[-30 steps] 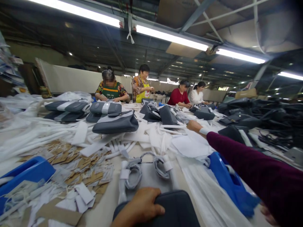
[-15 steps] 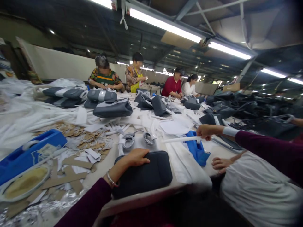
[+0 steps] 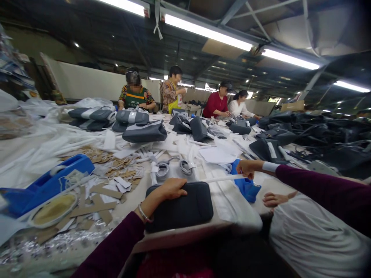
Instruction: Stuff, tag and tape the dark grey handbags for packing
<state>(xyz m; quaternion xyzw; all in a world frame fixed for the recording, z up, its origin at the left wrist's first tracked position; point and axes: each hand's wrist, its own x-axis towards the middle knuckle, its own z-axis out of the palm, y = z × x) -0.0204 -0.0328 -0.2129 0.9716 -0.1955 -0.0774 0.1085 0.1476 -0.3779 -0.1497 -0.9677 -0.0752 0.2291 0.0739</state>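
A dark bag [image 3: 185, 212] with rounded corners lies flat at the table's near edge. My left hand [image 3: 171, 188] grips its far edge, thumb on top and the other fingers partly hidden. To the right, my right hand [image 3: 245, 169] is closed on one end of a white strip [image 3: 222, 178]. The strip stretches left, its other end at the bag's far right edge. Beneath my right hand stands a blue tape dispenser [image 3: 246, 190]. Two coiled grey cords or straps [image 3: 162, 168] lie just beyond the bag.
A co-worker's hand [image 3: 274, 199] rests on the table at right. Another blue tape dispenser [image 3: 72, 173], an oval dish [image 3: 53, 210] and cardboard pieces [image 3: 101, 191] lie left. Dark bags [image 3: 145, 132] and white paper [image 3: 220, 152] spread beyond. Several people stand across the table.
My right hand has moved left and slightly down with the white strip, bringing its free end to the bag's edge. My left hand stays on the bag. The view has shifted slightly.
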